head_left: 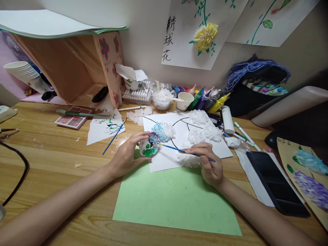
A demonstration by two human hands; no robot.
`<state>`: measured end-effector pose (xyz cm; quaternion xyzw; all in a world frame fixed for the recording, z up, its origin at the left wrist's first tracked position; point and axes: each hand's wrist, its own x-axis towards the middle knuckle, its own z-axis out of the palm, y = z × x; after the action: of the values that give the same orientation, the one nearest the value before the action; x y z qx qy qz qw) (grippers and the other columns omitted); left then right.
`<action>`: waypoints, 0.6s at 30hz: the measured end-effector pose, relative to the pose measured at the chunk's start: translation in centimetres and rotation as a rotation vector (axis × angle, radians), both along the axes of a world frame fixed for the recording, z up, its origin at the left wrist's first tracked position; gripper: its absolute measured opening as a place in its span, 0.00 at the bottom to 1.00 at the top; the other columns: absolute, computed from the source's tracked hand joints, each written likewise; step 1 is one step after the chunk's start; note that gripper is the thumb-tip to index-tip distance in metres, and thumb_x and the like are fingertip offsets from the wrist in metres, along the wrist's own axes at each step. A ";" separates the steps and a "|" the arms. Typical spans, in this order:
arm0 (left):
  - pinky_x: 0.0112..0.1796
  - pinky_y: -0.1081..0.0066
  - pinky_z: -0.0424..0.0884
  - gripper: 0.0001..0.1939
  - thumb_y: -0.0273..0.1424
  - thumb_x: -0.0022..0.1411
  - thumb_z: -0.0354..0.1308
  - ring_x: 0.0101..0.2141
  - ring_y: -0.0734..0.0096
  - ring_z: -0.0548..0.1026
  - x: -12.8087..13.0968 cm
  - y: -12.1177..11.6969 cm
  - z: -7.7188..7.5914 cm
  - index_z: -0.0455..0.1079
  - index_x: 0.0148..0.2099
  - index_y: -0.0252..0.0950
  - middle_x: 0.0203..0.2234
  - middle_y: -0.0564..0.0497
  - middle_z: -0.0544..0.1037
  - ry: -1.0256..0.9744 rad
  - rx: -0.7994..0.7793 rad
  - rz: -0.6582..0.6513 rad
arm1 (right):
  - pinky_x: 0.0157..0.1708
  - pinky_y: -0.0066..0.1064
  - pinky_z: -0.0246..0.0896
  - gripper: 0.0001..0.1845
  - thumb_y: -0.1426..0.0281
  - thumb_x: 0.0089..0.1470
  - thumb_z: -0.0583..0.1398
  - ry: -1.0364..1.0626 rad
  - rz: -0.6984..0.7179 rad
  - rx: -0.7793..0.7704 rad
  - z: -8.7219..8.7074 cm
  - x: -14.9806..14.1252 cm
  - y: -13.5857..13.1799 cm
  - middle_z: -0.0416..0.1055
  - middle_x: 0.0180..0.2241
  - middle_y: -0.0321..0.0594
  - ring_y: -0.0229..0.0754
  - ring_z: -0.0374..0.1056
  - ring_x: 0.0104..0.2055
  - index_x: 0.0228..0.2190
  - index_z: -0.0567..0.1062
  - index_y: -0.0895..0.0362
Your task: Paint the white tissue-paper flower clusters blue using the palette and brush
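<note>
My left hand [126, 155] is closed round a small white paint cup [148, 146] smeared with green, blue and purple paint, tilted toward me. My right hand [210, 163] pinches a thin blue paintbrush [179, 149] whose tip rests in the cup. Both hands hover over a white sheet [164, 160] with black drawn stems and tufts of white tissue paper [203, 131]; one tuft [160, 131] is painted light blue. The sheet overlaps a light green paper [176, 201] on the wooden desk [51, 160].
A second blue brush [114, 136] lies on a paint-stained scrap. A watercolour palette [73, 120], paint bottles [205, 99], a bowl of tissue [161, 99] and a cup [185, 100] line the back. A black tablet [276, 181] and flower artwork [307, 177] lie to the right. A black cable [17, 177] runs along the left.
</note>
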<state>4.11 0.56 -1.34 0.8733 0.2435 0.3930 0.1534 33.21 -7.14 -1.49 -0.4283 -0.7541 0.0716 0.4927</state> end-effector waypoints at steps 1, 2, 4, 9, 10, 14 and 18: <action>0.52 0.52 0.73 0.38 0.33 0.54 0.70 0.57 0.56 0.71 0.0 0.0 0.0 0.55 0.61 0.38 0.56 0.37 0.72 0.000 -0.003 0.001 | 0.41 0.41 0.61 0.18 0.67 0.65 0.48 0.006 0.003 -0.005 0.0 0.0 0.0 0.81 0.36 0.36 0.44 0.71 0.38 0.43 0.77 0.49; 0.52 0.52 0.73 0.38 0.34 0.54 0.70 0.57 0.55 0.71 0.1 0.0 0.1 0.55 0.62 0.38 0.56 0.37 0.71 0.000 -0.006 0.002 | 0.41 0.41 0.61 0.18 0.67 0.65 0.48 0.016 0.004 -0.006 -0.1 0.0 0.0 0.81 0.36 0.36 0.44 0.71 0.38 0.43 0.77 0.49; 0.51 0.52 0.74 0.39 0.35 0.53 0.70 0.57 0.54 0.71 0.1 0.1 0.2 0.54 0.62 0.39 0.56 0.37 0.71 -0.004 -0.009 0.008 | 0.41 0.41 0.61 0.18 0.67 0.65 0.48 0.049 0.000 0.010 -0.2 0.1 -0.1 0.81 0.36 0.36 0.44 0.71 0.38 0.43 0.77 0.49; 0.48 0.54 0.75 0.39 0.37 0.53 0.70 0.56 0.53 0.72 0.1 0.0 0.5 0.55 0.62 0.39 0.55 0.37 0.72 0.000 -0.010 0.027 | 0.40 0.41 0.61 0.18 0.67 0.65 0.48 0.091 0.027 0.032 -0.5 0.2 -0.1 0.80 0.37 0.37 0.45 0.70 0.39 0.44 0.77 0.49; 0.48 0.54 0.76 0.39 0.37 0.53 0.70 0.56 0.53 0.72 0.1 0.0 0.5 0.55 0.62 0.39 0.55 0.36 0.72 0.004 -0.013 0.026 | 0.40 0.41 0.61 0.18 0.67 0.65 0.48 0.083 0.038 0.024 -0.4 0.2 -0.2 0.80 0.37 0.37 0.45 0.70 0.39 0.44 0.76 0.49; 0.47 0.56 0.76 0.39 0.38 0.53 0.70 0.56 0.53 0.72 0.1 -0.1 0.5 0.55 0.61 0.38 0.55 0.36 0.71 0.013 -0.016 0.022 | 0.39 0.40 0.61 0.18 0.67 0.66 0.47 0.051 0.063 0.017 -0.1 0.1 -0.2 0.80 0.38 0.37 0.45 0.69 0.39 0.44 0.76 0.49; 0.47 0.57 0.76 0.40 0.39 0.53 0.70 0.56 0.53 0.72 0.1 -0.1 0.5 0.55 0.62 0.39 0.55 0.36 0.71 0.017 -0.021 0.029 | 0.40 0.40 0.60 0.18 0.67 0.66 0.47 0.002 0.060 0.030 0.1 0.1 -0.2 0.81 0.37 0.37 0.44 0.69 0.38 0.44 0.76 0.50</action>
<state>4.23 0.50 -0.87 0.8714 0.2617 0.3852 0.1545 33.26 -7.39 -1.34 -0.3979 -0.7672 0.0754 0.4974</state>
